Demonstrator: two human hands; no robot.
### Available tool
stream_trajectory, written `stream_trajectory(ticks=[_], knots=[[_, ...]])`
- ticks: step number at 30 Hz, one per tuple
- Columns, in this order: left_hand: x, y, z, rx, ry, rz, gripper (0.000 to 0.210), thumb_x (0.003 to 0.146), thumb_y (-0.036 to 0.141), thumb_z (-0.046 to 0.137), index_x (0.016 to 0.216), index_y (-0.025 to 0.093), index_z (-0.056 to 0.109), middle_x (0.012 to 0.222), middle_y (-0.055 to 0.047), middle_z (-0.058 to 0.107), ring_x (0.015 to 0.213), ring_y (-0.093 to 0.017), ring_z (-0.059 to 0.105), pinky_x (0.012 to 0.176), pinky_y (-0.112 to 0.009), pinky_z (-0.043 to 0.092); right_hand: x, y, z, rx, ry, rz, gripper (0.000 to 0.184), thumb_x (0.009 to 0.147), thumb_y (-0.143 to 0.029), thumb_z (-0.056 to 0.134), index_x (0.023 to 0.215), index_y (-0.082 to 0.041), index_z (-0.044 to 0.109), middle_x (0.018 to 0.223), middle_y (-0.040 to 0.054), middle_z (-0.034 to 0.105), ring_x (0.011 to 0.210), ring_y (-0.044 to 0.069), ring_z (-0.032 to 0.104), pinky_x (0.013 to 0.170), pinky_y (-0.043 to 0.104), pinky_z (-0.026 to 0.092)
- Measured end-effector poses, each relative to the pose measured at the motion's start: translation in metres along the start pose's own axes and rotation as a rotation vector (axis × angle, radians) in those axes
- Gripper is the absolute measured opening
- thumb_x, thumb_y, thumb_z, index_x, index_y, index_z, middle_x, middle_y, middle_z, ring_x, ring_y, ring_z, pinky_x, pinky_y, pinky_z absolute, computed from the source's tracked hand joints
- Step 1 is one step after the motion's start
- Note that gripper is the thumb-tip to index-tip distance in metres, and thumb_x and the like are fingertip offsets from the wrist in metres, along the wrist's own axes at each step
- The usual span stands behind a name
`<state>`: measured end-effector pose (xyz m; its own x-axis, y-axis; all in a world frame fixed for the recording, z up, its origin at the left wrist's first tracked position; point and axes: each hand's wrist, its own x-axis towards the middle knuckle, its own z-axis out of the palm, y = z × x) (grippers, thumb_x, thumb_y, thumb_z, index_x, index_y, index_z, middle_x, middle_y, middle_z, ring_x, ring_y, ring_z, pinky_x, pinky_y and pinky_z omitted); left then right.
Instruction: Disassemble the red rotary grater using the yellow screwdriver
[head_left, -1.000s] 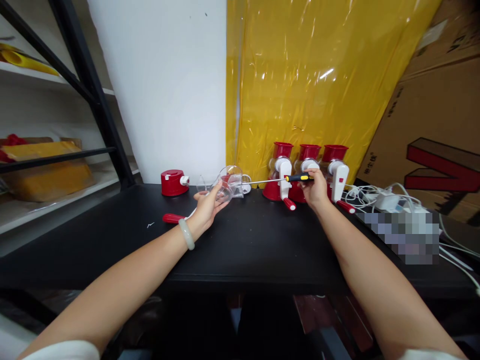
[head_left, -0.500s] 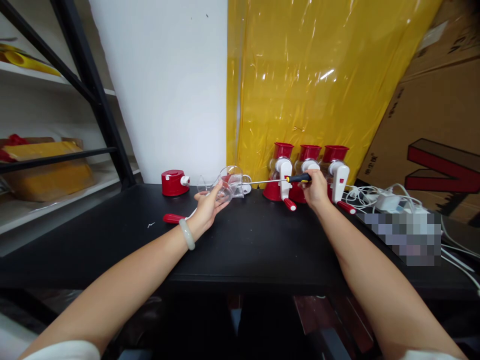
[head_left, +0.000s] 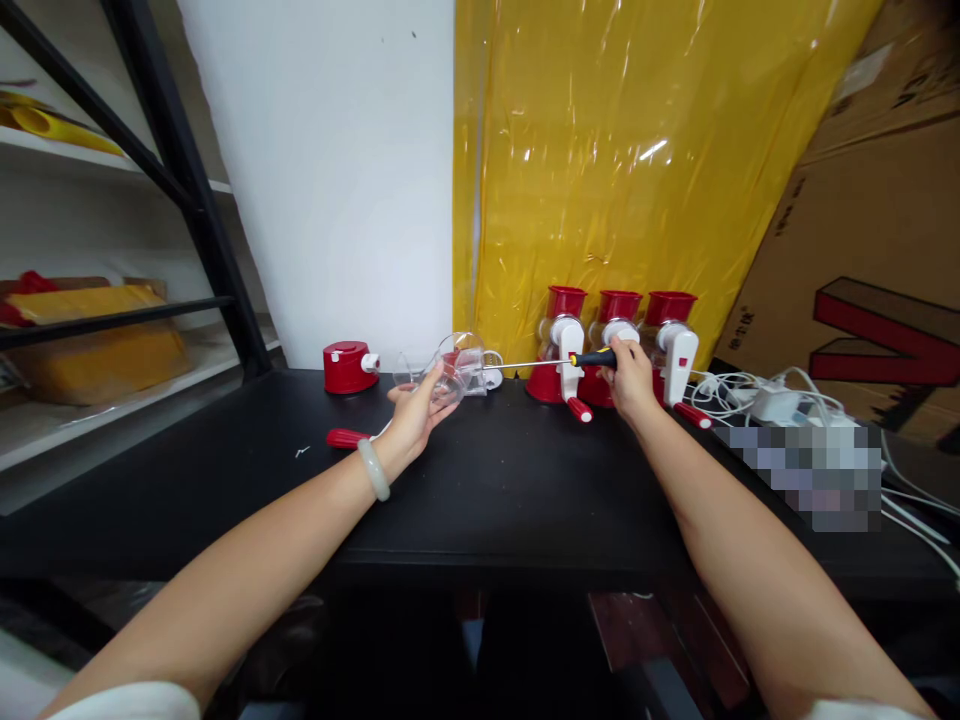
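Note:
My left hand (head_left: pixel 416 415), with a pale bangle at the wrist, grips a clear plastic grater housing (head_left: pixel 454 375) just above the black table. In my right hand (head_left: pixel 630 375) is a screwdriver (head_left: pixel 596 358) with a black and yellow handle, held level. Its long shaft points left and the tip meets the right side of the clear housing; the exact contact is too small to make out. Behind the housing, some red and white parts show. A red base (head_left: pixel 350 367) with a white knob stands to the left. Near my left wrist lies a red crank handle (head_left: pixel 346 438).
Three assembled red and white rotary graters (head_left: pixel 555 375) stand along the back right, close by my right hand. White cables and adapters (head_left: pixel 776 400) lie at the table's right, beside a large cardboard box (head_left: pixel 862 260). A black-framed shelf (head_left: pixel 199 230) rises on the left.
My right hand and the screwdriver handle have shifted very slightly to the left. The left hand keeps the clear housing in nearly the same place.

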<state>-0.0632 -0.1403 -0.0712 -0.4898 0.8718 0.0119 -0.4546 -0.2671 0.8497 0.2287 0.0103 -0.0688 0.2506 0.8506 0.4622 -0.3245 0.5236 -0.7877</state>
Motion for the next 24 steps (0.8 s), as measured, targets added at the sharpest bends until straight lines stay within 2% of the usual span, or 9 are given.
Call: stream_trajectory(ticks=[4,7,11,15,18,24], knots=[[-0.0002,-0.0006,-0.0006,0.000,-0.011,0.006,0.064,0.082,0.032,0.086,0.108,0.028,0.027,0.102,-0.005,0.072,0.084,-0.023,0.077,0.083,-0.043,0.063,-0.0012,-0.0041,0.0033,0.123,0.007,0.028,0.034,0.062,-0.042,0.081,0.069,-0.023,0.053,0.059,-0.0066,0.051,0.048,0.008,0.047,0.041,0.021,0.038],[0.0005,-0.0014,-0.0010,0.012,-0.008,0.007,0.064,0.081,0.033,0.087,0.107,0.028,0.028,0.102,-0.007,0.072,0.085,-0.023,0.077,0.082,-0.043,0.064,-0.0025,-0.0057,0.0036,0.215,-0.032,0.053,0.029,0.062,-0.037,0.077,0.069,-0.023,0.052,0.065,-0.0054,0.053,0.054,0.010,0.052,0.046,0.023,0.046],[0.0016,-0.0014,-0.0008,0.023,-0.004,0.001,0.065,0.081,0.034,0.086,0.108,0.028,0.027,0.100,-0.007,0.072,0.082,-0.023,0.077,0.080,-0.042,0.064,-0.0028,-0.0035,0.0003,0.207,-0.052,0.030,0.036,0.067,-0.047,0.078,0.070,-0.023,0.052,0.066,-0.0047,0.054,0.054,0.010,0.053,0.045,0.023,0.045],[0.0015,-0.0006,-0.0003,0.024,-0.005,0.006,0.064,0.082,0.035,0.086,0.110,0.028,0.028,0.100,-0.006,0.072,0.084,-0.023,0.077,0.082,-0.043,0.064,-0.0015,0.0010,-0.0029,0.036,-0.033,-0.036,0.045,0.074,-0.062,0.077,0.071,-0.024,0.053,0.054,-0.0073,0.044,0.042,0.009,0.042,0.037,0.023,0.033],[0.0012,-0.0005,-0.0004,0.022,0.008,0.005,0.066,0.081,0.034,0.087,0.111,0.028,0.029,0.101,-0.006,0.072,0.086,-0.024,0.078,0.084,-0.045,0.063,-0.0005,0.0021,-0.0021,0.002,-0.037,-0.026,0.047,0.071,-0.057,0.083,0.069,-0.024,0.050,0.050,-0.0095,0.038,0.040,0.007,0.037,0.036,0.022,0.029],[0.0011,-0.0005,-0.0009,0.029,-0.006,0.000,0.065,0.082,0.034,0.086,0.112,0.028,0.029,0.103,-0.007,0.072,0.088,-0.025,0.078,0.085,-0.045,0.063,-0.0002,-0.0018,0.0030,0.182,-0.022,0.067,0.029,0.064,-0.035,0.078,0.072,-0.024,0.052,0.067,-0.0053,0.055,0.056,0.010,0.053,0.047,0.021,0.046]])
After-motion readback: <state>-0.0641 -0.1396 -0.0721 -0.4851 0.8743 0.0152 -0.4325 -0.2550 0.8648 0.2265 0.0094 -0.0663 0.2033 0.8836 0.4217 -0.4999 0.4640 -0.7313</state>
